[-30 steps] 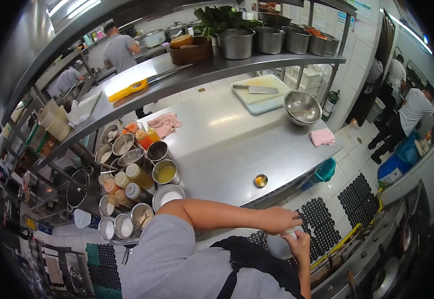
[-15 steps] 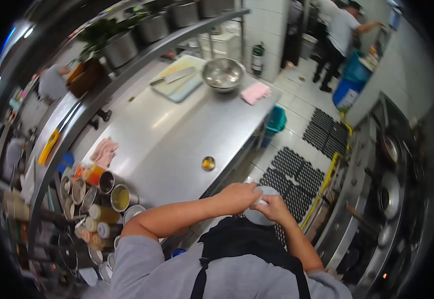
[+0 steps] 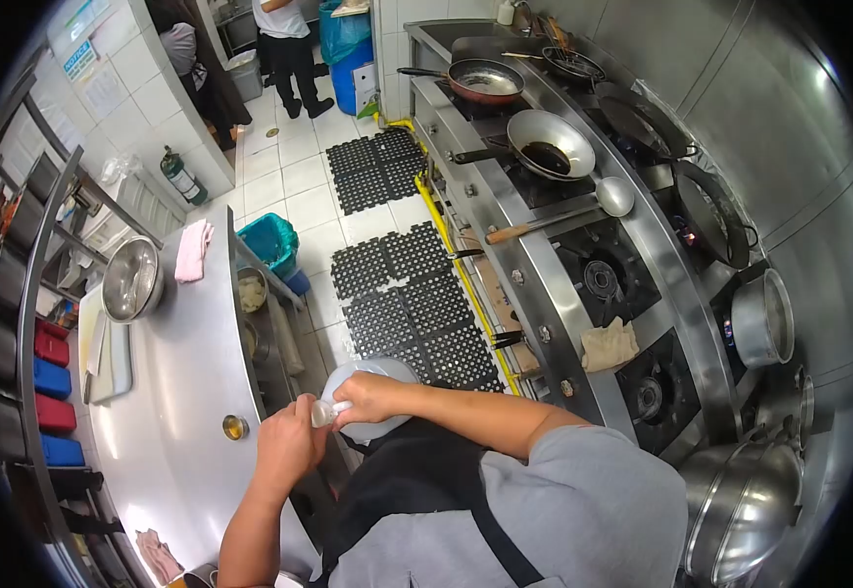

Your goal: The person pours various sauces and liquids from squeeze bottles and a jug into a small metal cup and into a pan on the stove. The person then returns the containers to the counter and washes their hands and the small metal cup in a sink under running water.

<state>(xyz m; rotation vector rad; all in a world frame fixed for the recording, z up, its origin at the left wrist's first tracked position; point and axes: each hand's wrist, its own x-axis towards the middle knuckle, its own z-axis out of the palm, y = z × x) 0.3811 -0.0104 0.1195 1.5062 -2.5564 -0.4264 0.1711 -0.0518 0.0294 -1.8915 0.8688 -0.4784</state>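
A whitish plastic jug [image 3: 395,369] is tilted in front of my black apron, its neck [image 3: 322,414] pointing left over the table's edge. My right hand [image 3: 372,400] is wrapped around its handle. Fingers of my left hand [image 3: 287,439] are closed at the jug's mouth, pinching what looks like its cap; the fingertips are partly hidden. Left of my hands, a small metal cup [image 3: 235,427] with something yellow inside stands on the steel table [image 3: 176,392].
A metal bowl [image 3: 132,281], a pink cloth [image 3: 193,251] and a knife on a cutting board [image 3: 113,363] lie up the table. On my right is the stove, with a wok [image 3: 568,137], a ladle [image 3: 614,197] and a folded cloth [image 3: 609,345]. Black mats [image 3: 407,304] cover the floor ahead.
My view and body have turned right, so the stove now fills the right side and the table lies left. Both hands stay together on the jug; its neck now shows between them.
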